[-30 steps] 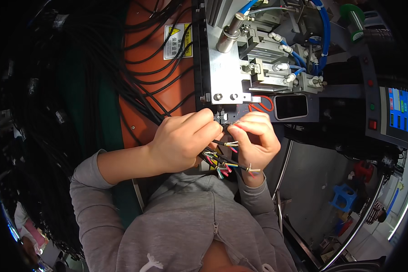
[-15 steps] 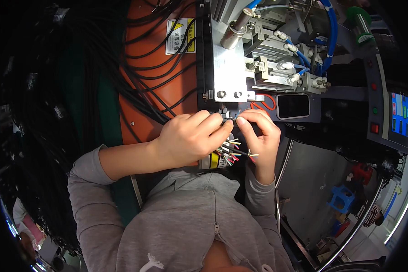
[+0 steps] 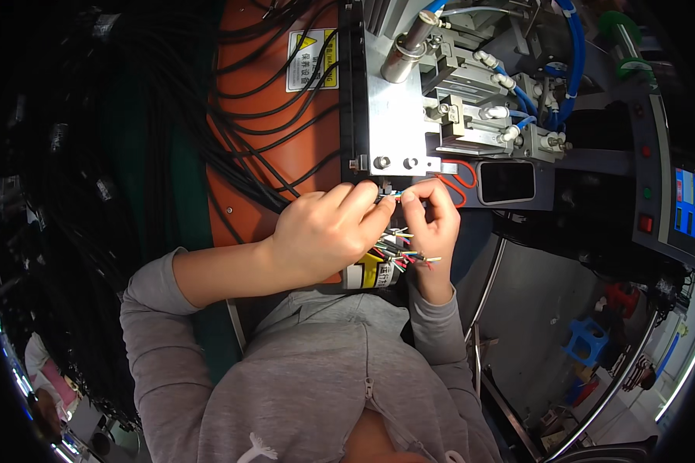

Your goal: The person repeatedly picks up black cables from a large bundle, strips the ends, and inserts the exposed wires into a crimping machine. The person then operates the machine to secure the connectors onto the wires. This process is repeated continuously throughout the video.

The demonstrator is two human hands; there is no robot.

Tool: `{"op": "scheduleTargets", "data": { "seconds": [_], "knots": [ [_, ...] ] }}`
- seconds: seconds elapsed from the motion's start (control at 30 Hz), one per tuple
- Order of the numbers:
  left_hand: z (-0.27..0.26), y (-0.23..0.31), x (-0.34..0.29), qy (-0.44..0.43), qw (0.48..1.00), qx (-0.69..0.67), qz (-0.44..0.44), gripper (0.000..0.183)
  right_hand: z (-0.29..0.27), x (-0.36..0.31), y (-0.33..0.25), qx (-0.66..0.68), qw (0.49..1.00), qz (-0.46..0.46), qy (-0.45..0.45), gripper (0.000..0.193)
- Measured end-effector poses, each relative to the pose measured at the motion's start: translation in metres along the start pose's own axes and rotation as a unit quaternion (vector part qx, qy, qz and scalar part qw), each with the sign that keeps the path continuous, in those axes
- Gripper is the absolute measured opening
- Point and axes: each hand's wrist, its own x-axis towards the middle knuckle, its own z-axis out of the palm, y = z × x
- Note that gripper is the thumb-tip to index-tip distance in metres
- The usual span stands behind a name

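Note:
My left hand [image 3: 324,231] is closed at the front of the machine, its thumb and forefinger pinching the end of a black cable, mostly hidden by the fingers. My right hand [image 3: 434,220] meets it fingertip to fingertip, pinching thin coloured wires [image 3: 398,194] that fan out there. Both pinches lie just below the metal plate [image 3: 396,116], close to a small dark fixture [image 3: 386,186]. Beneath my hands, several black cable ends with stripped coloured wires [image 3: 400,253] stick out in front of a white and yellow label [image 3: 369,274].
Black cables [image 3: 259,147] run across the orange tabletop [image 3: 247,197] on the left. Pneumatic cylinders [image 3: 471,127] with blue hoses stand at upper right. A phone [image 3: 506,182] lies beside an orange-red cord [image 3: 462,185]. Farther right is a control panel with a screen [image 3: 687,204].
My right hand has shifted slightly left and up, drawing closer to my left fingertips. Coloured wires now show between them. The whole view has moved a little.

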Motion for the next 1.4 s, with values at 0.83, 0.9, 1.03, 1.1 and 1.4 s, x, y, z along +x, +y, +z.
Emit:
{"op": "scheduleTargets", "data": {
  "seconds": [0.83, 0.9, 1.03, 1.1, 1.4],
  "knots": [
    [-0.014, -0.012, 0.011, 0.124, 0.978, -0.149, 0.080, 0.033, -0.022, 0.000, -0.019, 0.138, 0.978, -0.146, -0.058, 0.020],
    [-0.009, -0.013, 0.002, 0.058, 0.982, -0.169, 0.058, 0.032, -0.008, -0.003, -0.025, 0.201, 0.965, -0.164, -0.034, 0.023],
    [-0.012, -0.012, 0.005, 0.086, 0.978, -0.188, 0.021, 0.025, 0.010, -0.002, -0.031, 0.050, 0.975, -0.205, 0.071, 0.014],
    [-0.014, -0.010, 0.006, 0.090, 0.979, -0.181, 0.018, 0.021, 0.012, -0.007, -0.029, 0.071, 0.980, -0.182, 0.033, 0.011],
    [-0.012, -0.008, 0.004, 0.078, 0.986, -0.149, 0.016, 0.017, 0.008, -0.005, -0.036, -0.029, 0.977, -0.196, 0.078, 0.016]
  ]
}}
